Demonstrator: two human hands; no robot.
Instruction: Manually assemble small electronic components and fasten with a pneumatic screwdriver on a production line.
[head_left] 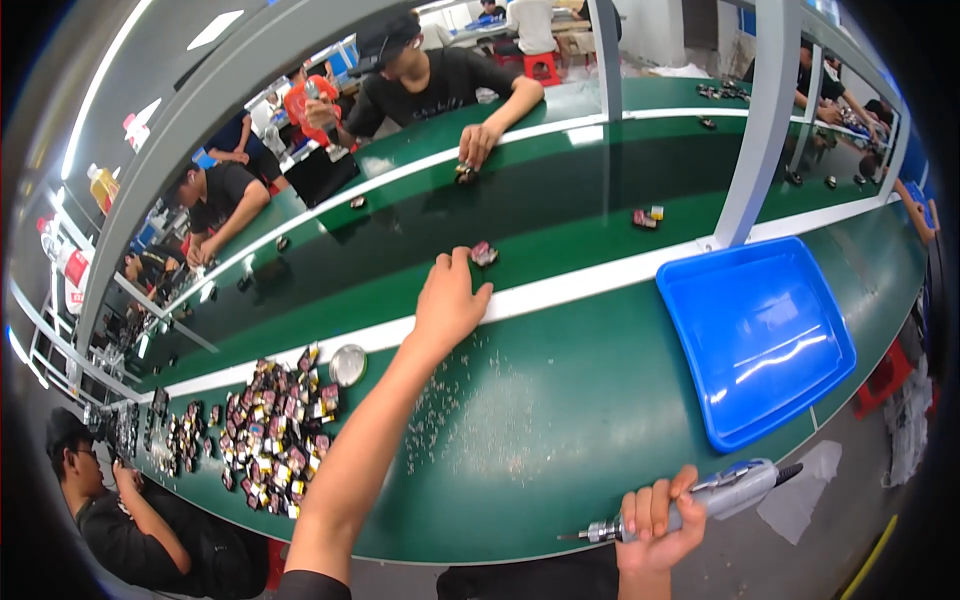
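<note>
My left hand [450,303] reaches over the white rail onto the dark green belt. Its thumb stands apart from the fingers, and a small black-and-pink part [484,253] lies at the fingertips; whether they touch it I cannot tell. At the near edge of the bench, my right hand [660,520] is wrapped around a grey electric screwdriver [735,490]. The thin bit points left and the black cord end points up and right. A large heap of similar small parts [275,430] with pink, yellow and white patches lies left of my left forearm.
A blue plastic tray [708,400] sits on the right of the bench [600,400]. Tiny screws [480,410] are scattered in the middle, with a round metal dish [348,365] beside the heap. Grey frame posts [752,130] rise from the rail. Across the belt, a co-worker's hand [482,142] holds a part.
</note>
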